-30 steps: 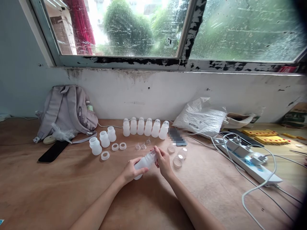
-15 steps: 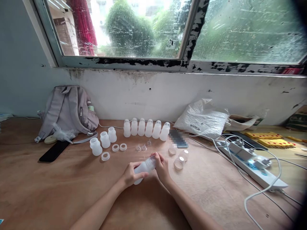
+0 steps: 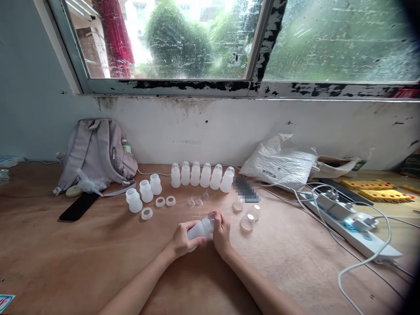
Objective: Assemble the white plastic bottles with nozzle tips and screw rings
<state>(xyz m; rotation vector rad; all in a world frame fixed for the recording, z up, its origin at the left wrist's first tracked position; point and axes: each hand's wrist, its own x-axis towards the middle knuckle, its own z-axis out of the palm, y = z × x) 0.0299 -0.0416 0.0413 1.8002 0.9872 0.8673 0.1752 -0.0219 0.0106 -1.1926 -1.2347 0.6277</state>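
Note:
A frosted white baby bottle (image 3: 199, 230) lies tilted between my hands, its capped end up to the right. My left hand (image 3: 183, 238) wraps around the bottle's body. At the other end, my right hand (image 3: 222, 229) has its fingers closed on the clear cap, which they partly cover. Beyond them, several clear bottle nipples (image 3: 198, 201) rest on the table. White collar rings (image 3: 147, 213) lie to the left, near open bottles (image 3: 134, 201) without tops. To the right are clear caps (image 3: 246, 223). A row of capped bottles (image 3: 205, 176) stands at the back.
A grey backpack (image 3: 96, 153) and a black phone (image 3: 79, 207) sit at the left. Along the back right are a silvery plastic bag (image 3: 278, 164) and a pixelated phone-like object (image 3: 246, 190). A white power strip (image 3: 357, 232) with loose cables occupies the right side.
The view has shifted slightly, so the table things appear a little to the right. Both hands keep hold of the bottle; my right hand has turned slightly at the cap.

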